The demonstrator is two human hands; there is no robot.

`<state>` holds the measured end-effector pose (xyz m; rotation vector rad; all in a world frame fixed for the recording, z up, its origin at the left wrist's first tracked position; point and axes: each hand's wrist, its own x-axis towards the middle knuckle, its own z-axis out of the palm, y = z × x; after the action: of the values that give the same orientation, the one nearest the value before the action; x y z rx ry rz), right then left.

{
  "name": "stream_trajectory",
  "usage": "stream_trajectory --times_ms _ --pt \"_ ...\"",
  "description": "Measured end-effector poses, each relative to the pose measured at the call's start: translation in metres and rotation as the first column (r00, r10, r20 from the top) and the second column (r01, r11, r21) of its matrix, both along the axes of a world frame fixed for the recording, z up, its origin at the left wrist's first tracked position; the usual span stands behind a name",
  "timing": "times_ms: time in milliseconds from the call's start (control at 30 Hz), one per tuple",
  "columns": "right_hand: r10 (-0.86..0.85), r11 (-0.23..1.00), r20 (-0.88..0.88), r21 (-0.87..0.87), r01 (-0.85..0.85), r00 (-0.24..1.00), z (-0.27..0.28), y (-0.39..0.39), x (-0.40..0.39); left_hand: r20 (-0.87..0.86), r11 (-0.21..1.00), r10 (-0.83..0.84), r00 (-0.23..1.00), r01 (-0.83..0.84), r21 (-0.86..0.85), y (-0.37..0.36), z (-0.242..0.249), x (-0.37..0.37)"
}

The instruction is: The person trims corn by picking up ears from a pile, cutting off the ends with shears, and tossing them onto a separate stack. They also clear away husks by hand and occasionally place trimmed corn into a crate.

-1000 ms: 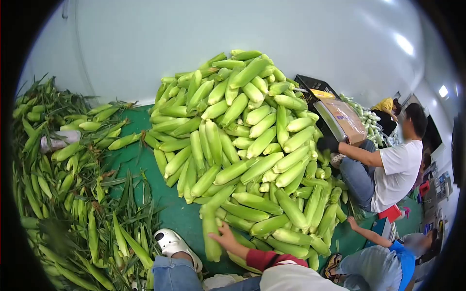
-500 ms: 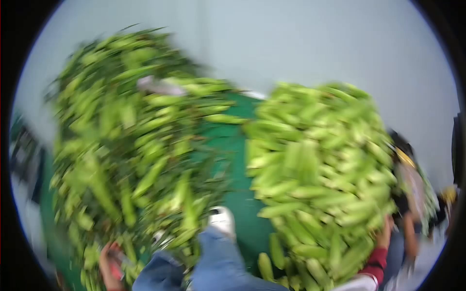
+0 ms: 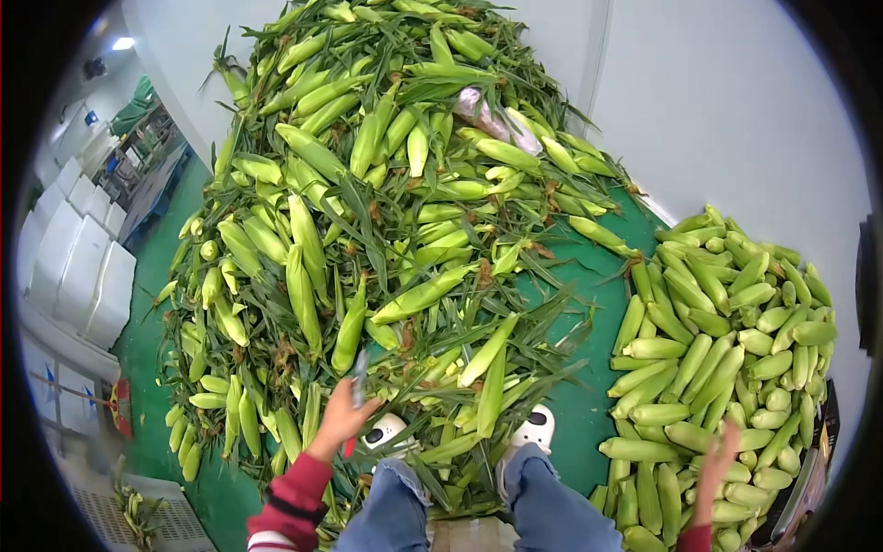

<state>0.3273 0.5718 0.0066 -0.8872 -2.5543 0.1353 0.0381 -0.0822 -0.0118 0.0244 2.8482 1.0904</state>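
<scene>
My left hand (image 3: 340,421) is closed around a knife (image 3: 360,375), its grey blade pointing up and a bit of red handle showing below the fist. Close by lies the big heap of unhusked corn (image 3: 303,267), with long leaves and brown silks. At the lower right, my right hand (image 3: 717,465) reaches over a pile of trimmed corn ears (image 3: 681,368). Its fingers are stretched out, slightly blurred, with nothing between them.
My shoes (image 3: 533,431) stand among loose leaves on the green floor (image 3: 584,299). A pinkish plastic wrap (image 3: 497,120) rests on the heap. White boxes (image 3: 78,258) are stacked at left, above a grey crate (image 3: 161,506). White walls (image 3: 736,110) rise behind.
The view has swung left and sharpened, so the corn piles sit further right and the boxes at left show. My right hand has come off the trimmed pile's edge, fingers stretched.
</scene>
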Motion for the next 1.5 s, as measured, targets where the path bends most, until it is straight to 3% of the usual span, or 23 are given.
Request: stream_trajectory --times_ms 100,133,200,233,267,300,400,467,533,567,600,633,733,833,933,967,1033,1067,1133,1167,1267,1367,1500 --pt "0.381 0.853 -0.167 -0.315 -0.415 0.909 0.006 -0.132 -0.163 -0.244 0.989 -0.144 0.959 0.144 -0.019 0.052 -0.048 -0.084" --pt "0.466 0.789 -0.200 -0.347 -0.507 0.862 0.004 -0.163 -0.206 -0.006 0.992 -0.119 0.993 0.118 -0.046 0.064 -0.076 -0.104" --pt "0.617 0.665 -0.237 -0.354 -0.658 0.751 -0.003 -0.213 -0.280 0.023 0.915 -0.403 0.915 0.403 0.004 0.093 -0.131 -0.097" --pt "0.710 0.576 -0.203 -0.384 -0.722 0.675 -0.001 -0.243 -0.319 0.010 0.779 -0.611 0.792 0.603 -0.171 0.109 -0.135 -0.078" --pt "0.788 0.475 -0.164 -0.450 -0.756 0.593 -0.015 -0.264 -0.350 -0.075 0.746 -0.635 0.769 0.585 -0.318 0.116 -0.136 -0.041" --pt "0.803 0.457 -0.131 -0.492 -0.741 0.582 -0.030 -0.274 -0.357 0.092 0.724 -0.643 0.760 0.643 -0.252 0.107 -0.131 -0.040" --pt "0.812 0.402 -0.101 -0.617 -0.676 0.575 -0.088 -0.297 -0.369 0.116 0.713 -0.688 0.716 0.697 -0.074 0.070 -0.097 -0.058" --pt "0.868 0.452 0.143 -0.625 -0.636 0.476 -0.120 -0.313 -0.350 0.087 0.610 -0.771 0.631 0.771 -0.184 0.035 -0.071 -0.075" --pt "0.907 0.419 0.304 -0.573 -0.704 0.293 -0.149 -0.324 -0.326 -0.046 0.738 -0.655 0.754 0.626 -0.251 0.000 -0.064 -0.097" --pt "0.908 0.413 0.322 -0.574 -0.707 0.269 -0.158 -0.328 -0.318 -0.169 0.806 -0.505 0.846 0.393 -0.442 -0.008 -0.071 -0.110" --pt "0.909 0.403 0.340 -0.568 -0.717 0.241 -0.162 -0.330 -0.315 -0.174 0.901 -0.248 0.953 0.160 -0.403 -0.011 -0.074 -0.126" --pt "0.922 0.377 0.322 -0.610 -0.697 0.216 -0.163 -0.328 -0.319 -0.390 0.891 -0.186 0.902 -0.012 -0.453 -0.020 -0.092 -0.147" --pt "0.932 0.350 0.322 -0.688 -0.636 0.165 -0.144 -0.324 -0.328 -0.271 0.926 0.165 0.948 -0.244 -0.289 -0.035 -0.139 -0.182" --pt "0.930 0.364 0.231 -0.682 -0.635 0.286 -0.097 -0.320 -0.325 -0.178 0.937 0.184 0.967 -0.228 -0.267 -0.037 -0.105 -0.175" --pt "0.903 0.353 0.058 -0.664 -0.659 0.425 -0.034 -0.320 -0.335 -0.176 0.980 0.196 0.965 -0.198 0.007 -0.016 -0.030 -0.155" --pt "0.936 0.239 -0.060 -0.616 -0.751 0.347 -0.028 -0.322 -0.343 -0.082 0.987 0.148 0.986 -0.143 0.070 0.002 0.009 -0.152" --pt "0.753 -0.250 -0.404 -0.906 -0.342 0.519 -0.004 -0.350 -0.360 0.090 0.991 0.056 0.994 -0.066 0.116 0.047 0.064 -0.146" --pt "0.594 -0.519 -0.471 -0.844 -0.137 0.652 0.007 -0.365 -0.361 0.121 0.995 -0.014 0.993 0.002 0.095 0.071 0.081 -0.142" --pt "0.272 -0.670 -0.536 -0.701 -0.243 0.799 -0.009 -0.392 -0.360 0.281 0.939 -0.239 0.929 0.148 0.311 0.101 0.098 -0.135" --pt "0.206 -0.794 -0.349 -0.605 -0.053 0.914 -0.004 -0.379 -0.359 0.235 0.914 -0.244 0.941 0.142 0.381 0.106 0.092 -0.128" --pt "-0.089 -0.706 -0.335 -0.643 -0.297 0.938 -0.021 -0.354 -0.342 0.206 0.799 -0.209 0.956 0.046 0.599 0.116 0.054 -0.089" --pt "-0.221 -0.674 -0.336 -0.626 -0.393 0.916 -0.040 -0.321 -0.323 0.620 0.657 -0.399 0.675 -0.261 0.708 0.115 0.030 -0.062" --pt "-0.320 -0.715 -0.335 -0.529 -0.458 0.886 -0.018 -0.318 -0.309 0.654 0.525 -0.539 0.532 -0.394 0.754 0.137 0.023 -0.040"
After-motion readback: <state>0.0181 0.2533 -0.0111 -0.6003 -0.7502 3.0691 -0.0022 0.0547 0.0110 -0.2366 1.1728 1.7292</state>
